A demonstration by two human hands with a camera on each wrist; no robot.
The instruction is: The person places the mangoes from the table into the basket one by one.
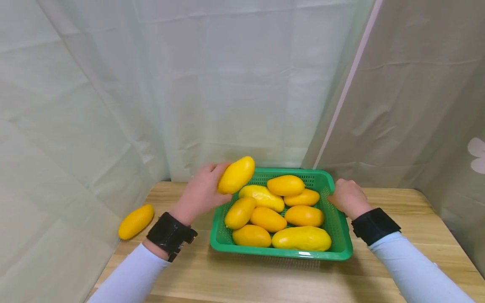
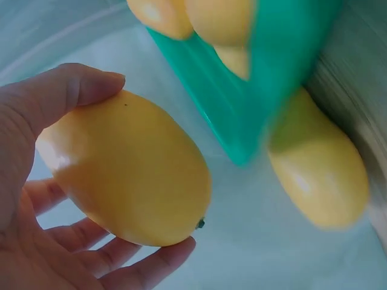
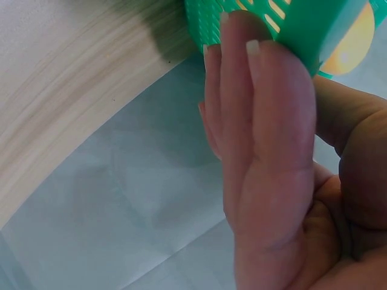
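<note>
My left hand [image 1: 202, 191] holds a yellow mango [image 1: 237, 175] up over the back left corner of a green plastic basket [image 1: 280, 251]. In the left wrist view, the thumb lies on one side of this mango [image 2: 136, 172] and the fingers on the other, with a small dark stem end showing. The right hand [image 1: 350, 198] grips the basket's right rim. Its fingers [image 3: 281, 115] lie along the outside of the wall in the right wrist view, the thumb on the other side. Inside the basket lie several mangoes [image 1: 268, 219] and a longer, lumpy yellow fruit [image 1: 302, 238] at the front.
Another mango [image 1: 136, 221] lies at the left edge of the wooden table [image 1: 265, 280]. Pale curtains [image 1: 242, 84] hang close behind the basket and at the sides. Black straps with cameras [image 1: 170, 235] sit on both wrists.
</note>
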